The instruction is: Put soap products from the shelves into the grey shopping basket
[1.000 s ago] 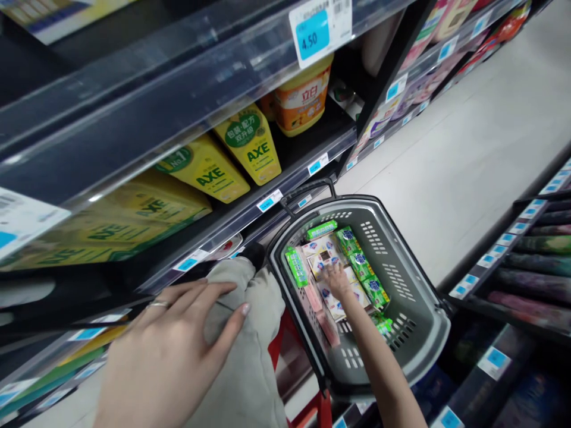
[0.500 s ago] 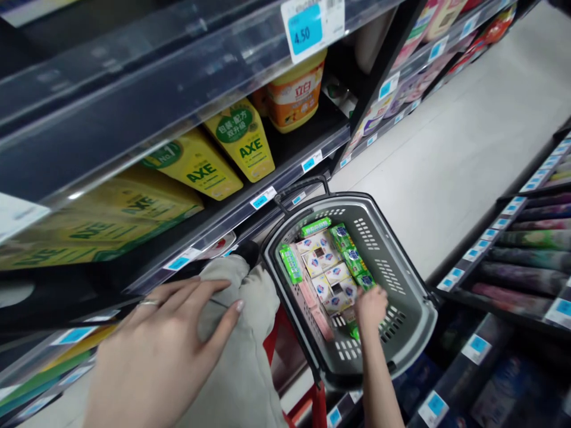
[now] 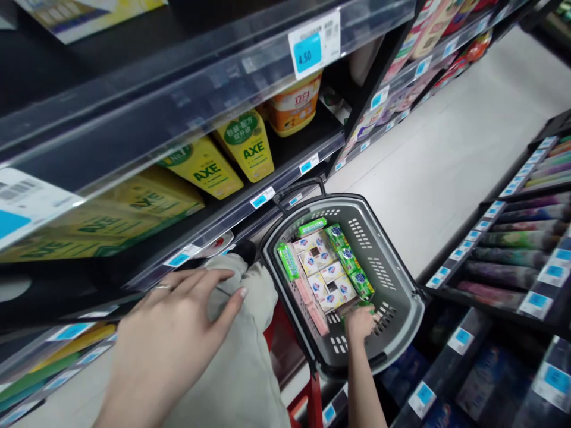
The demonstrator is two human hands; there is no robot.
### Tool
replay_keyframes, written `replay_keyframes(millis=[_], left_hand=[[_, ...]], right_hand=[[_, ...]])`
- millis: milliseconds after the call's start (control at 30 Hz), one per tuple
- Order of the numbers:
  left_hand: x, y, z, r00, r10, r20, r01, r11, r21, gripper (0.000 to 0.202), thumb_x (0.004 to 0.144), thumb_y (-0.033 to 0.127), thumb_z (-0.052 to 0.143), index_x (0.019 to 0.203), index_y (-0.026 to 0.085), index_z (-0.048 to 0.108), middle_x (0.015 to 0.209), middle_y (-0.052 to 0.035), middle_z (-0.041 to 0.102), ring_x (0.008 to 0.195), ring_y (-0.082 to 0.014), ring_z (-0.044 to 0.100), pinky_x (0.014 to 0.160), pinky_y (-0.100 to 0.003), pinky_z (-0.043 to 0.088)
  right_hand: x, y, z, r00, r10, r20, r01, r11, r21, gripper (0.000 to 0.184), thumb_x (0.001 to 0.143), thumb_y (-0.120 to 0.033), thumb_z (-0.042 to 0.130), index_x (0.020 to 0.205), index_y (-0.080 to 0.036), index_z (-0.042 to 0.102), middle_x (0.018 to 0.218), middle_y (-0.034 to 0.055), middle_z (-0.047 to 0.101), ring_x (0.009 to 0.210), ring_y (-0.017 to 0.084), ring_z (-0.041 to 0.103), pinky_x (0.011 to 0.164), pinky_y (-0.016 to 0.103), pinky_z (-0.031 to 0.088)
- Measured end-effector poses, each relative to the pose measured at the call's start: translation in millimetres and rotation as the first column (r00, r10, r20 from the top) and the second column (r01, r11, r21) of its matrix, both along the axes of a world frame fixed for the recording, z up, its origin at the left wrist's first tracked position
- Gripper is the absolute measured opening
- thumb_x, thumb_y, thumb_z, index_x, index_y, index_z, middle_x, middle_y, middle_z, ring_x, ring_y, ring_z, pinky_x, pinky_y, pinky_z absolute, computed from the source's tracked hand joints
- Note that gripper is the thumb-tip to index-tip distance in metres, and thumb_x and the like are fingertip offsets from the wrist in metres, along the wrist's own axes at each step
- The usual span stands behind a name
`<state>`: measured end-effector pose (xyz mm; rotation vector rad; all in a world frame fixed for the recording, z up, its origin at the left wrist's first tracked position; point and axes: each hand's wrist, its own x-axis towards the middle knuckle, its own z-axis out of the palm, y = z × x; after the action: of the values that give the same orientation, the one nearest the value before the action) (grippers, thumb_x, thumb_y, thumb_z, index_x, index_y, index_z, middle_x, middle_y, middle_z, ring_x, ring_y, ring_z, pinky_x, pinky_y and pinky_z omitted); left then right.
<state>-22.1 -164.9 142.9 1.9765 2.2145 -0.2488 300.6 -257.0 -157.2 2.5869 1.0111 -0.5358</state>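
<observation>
My left hand [image 3: 169, 339] lies flat and open on my knee in grey trousers [image 3: 241, 368], a ring on one finger. My right hand [image 3: 359, 324] reaches into the near end of a grey shopping basket [image 3: 401, 279]. Its fingers curl over a green pack, of which only an edge [image 3: 368, 305] shows. In the basket lie several white soap boxes [image 3: 323, 273], with green packs [image 3: 348, 258] in a row along their right side and another green pack [image 3: 288, 261] on the left.
Yellow AXE pouches [image 3: 247, 145] and an orange bottle [image 3: 294, 107] stand on the shelf to my left, under a 4.50 price tag [image 3: 312, 44]. A low dark shelf [image 3: 513, 255] with blue tags is on the right. Pale floor [image 3: 446, 148] runs between them. A red frame [image 3: 307, 398] shows under the basket.
My right hand has moved from the white boxes in the middle of the basket back to its near end and closed over a green pack. My left hand stayed on my knee.
</observation>
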Motion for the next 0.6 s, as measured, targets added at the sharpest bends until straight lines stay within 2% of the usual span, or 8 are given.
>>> replay_keyframes(millis=[67,133,200,267,367,500,600], left_hand=[[-1.9,0.0,-1.4,1.000,0.000,-0.003,0.000,1.000,-0.003,0.042,0.093,0.047,0.030,0.100,0.027,0.066,0.100,-0.0052,0.073,0.098,-0.0298,0.066,0.068,-0.040,0.053],[-3.6,0.1,-2.8,1.000,-0.009,0.001,0.009,1.000,-0.024,0.040,0.093,0.047,0.032,0.101,0.027,0.066,0.103,-0.0051,0.073,0.098,-0.0298,0.066,0.068,-0.040,0.053],[-4.3,0.2,-3.6,1.000,-0.021,0.005,0.021,0.999,-0.042,0.039,0.094,0.047,0.034,0.103,0.027,0.066,0.105,-0.0056,0.072,0.099,-0.0302,0.066,0.069,-0.041,0.053],[-3.9,0.2,-3.7,1.000,-0.022,0.005,0.022,0.999,-0.036,0.039,0.094,0.047,0.034,0.104,0.027,0.066,0.104,-0.0059,0.072,0.099,-0.0307,0.066,0.070,-0.041,0.053],[-2.4,0.0,-3.2,1.000,-0.025,0.007,0.025,1.000,-0.011,0.042,0.094,0.048,0.031,0.103,0.026,0.066,0.102,-0.0065,0.073,0.100,-0.0312,0.065,0.070,-0.042,0.053],[-2.2,-0.5,-2.6,1.000,-0.024,0.005,0.024,1.000,0.008,0.041,0.095,0.047,0.031,0.102,0.026,0.065,0.101,-0.0057,0.073,0.100,-0.0306,0.065,0.068,-0.041,0.052],[-3.5,-0.6,-3.2,0.999,-0.039,0.004,0.039,0.999,-0.008,0.038,0.095,0.047,0.034,0.103,0.026,0.065,0.100,-0.0050,0.073,0.099,-0.0299,0.065,0.068,-0.039,0.051]], right_hand=[[1.2,-4.9,5.9,0.993,-0.111,0.035,0.110,0.994,0.012,0.056,0.088,-0.018,0.033,0.140,0.003,0.031,0.112,0.0342,0.054,0.091,0.035,0.068,0.073,0.043,0.053],[7.2,-9.1,12.4,0.985,-0.174,0.019,0.174,0.985,0.017,0.052,0.088,-0.026,0.042,0.134,-0.003,0.037,0.116,0.0304,0.052,0.091,0.033,0.068,0.076,0.040,0.053],[13.8,-11.5,17.8,0.976,-0.217,0.009,0.216,0.975,0.053,0.055,0.086,-0.037,0.051,0.130,-0.006,0.039,0.121,0.0302,0.049,0.100,0.036,0.064,0.079,0.041,0.052],[17.5,-11.4,20.4,0.973,-0.228,-0.023,0.229,0.968,0.102,0.062,0.085,-0.041,0.056,0.131,-0.006,0.037,0.122,0.0306,0.050,0.115,0.040,0.056,0.083,0.041,0.051],[16.1,-7.6,16.6,0.960,-0.249,-0.125,0.263,0.959,0.107,0.068,0.084,-0.040,0.060,0.133,-0.003,0.033,0.121,0.0309,0.053,0.125,0.040,0.048,0.090,0.040,0.049],[10.2,-5.4,3.8,0.931,-0.330,-0.156,0.342,0.938,0.053,0.068,0.084,-0.036,0.059,0.135,-0.001,0.030,0.127,0.0339,0.050,0.117,0.039,0.055,0.090,0.039,0.048],[7.8,-9.1,-3.6,0.942,-0.312,-0.128,0.319,0.947,0.043,0.067,0.085,-0.036,0.057,0.134,-0.001,0.029,0.124,0.0333,0.052,0.111,0.038,0.060,0.089,0.040,0.049]])
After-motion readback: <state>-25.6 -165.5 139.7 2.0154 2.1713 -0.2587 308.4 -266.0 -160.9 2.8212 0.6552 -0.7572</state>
